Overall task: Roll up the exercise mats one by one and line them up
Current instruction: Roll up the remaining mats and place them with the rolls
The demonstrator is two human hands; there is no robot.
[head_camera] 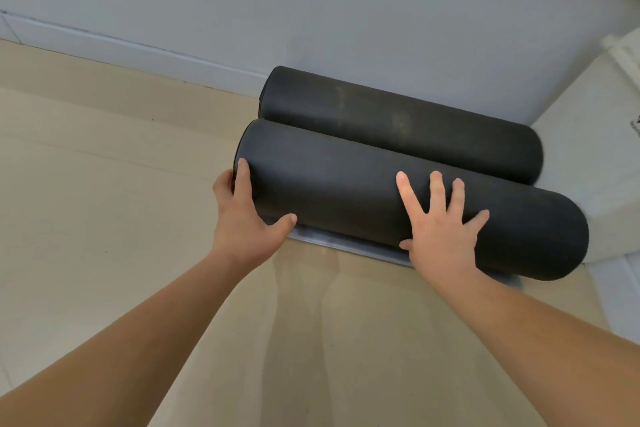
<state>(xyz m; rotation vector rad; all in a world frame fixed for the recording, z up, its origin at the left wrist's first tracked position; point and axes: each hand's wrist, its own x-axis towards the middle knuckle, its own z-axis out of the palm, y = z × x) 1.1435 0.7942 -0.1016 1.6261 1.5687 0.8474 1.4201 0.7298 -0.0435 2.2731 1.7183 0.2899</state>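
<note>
Two rolled black exercise mats lie side by side on the floor by the wall. The far roll (398, 121) rests against the wall. The near roll (346, 184) lies parallel and touching it, with a thin grey strip of its loose end (346, 243) showing underneath. My left hand (246, 218) holds the near roll's left end, fingers over the rim and thumb along the front. My right hand (441, 229) presses flat on the roll's front with fingers spread.
A grey wall (311, 10) with a white baseboard (121, 48) runs behind the rolls. A white block or ledge (595, 156) stands at the right, close to the rolls' right ends. Beige floor (104, 184) stretches to the left and front.
</note>
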